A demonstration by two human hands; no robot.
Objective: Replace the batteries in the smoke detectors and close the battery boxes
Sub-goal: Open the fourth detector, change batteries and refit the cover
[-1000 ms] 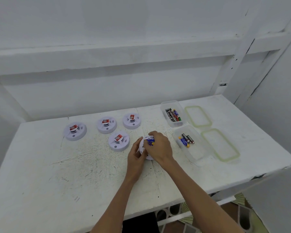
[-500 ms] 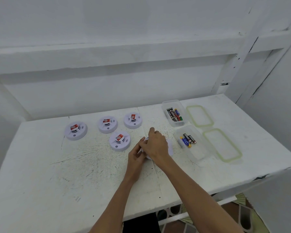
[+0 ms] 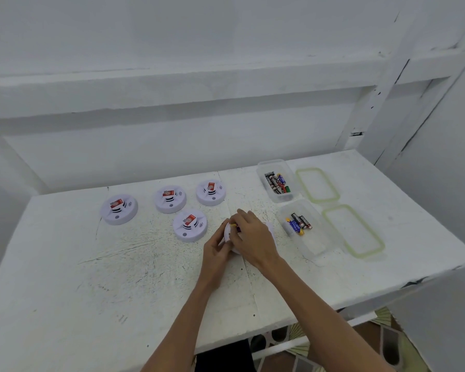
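both hands work mid-tabletop [image 3: 118, 277]. the left hand [image 3: 214, 251] curls its grip round the left edge of a white smoke detector [image 3: 227, 233] and holds it on the tabletop. the right hand [image 3: 254, 238] covers most of the detector from above, grip clamped: bent fingertips pinch a small battery [image 3: 234, 225], only its yellow end showing, right at the detector's top face. whether the battery is seated in the slot is hidden by the fingers.

four more units lie left of the hands, each flat with a red-labelled block on top. there is a left detector [image 3: 118, 209], a middle detector [image 3: 170, 198] and a far detector [image 3: 210, 192], with a near detector [image 3: 189, 227] just beside the left hand.

right of the hands are two clear boxes, both open. the far box [image 3: 269, 164] holds a bunch of dark batteries [image 3: 275, 181]. the near box [image 3: 316, 252] holds a few blue and black batteries [image 3: 298, 224] at its far end. each box has its green-rimmed lid flat on the tabletop to its right: far lid [image 3: 336, 195] and near lid [image 3: 367, 255], neither on a box.
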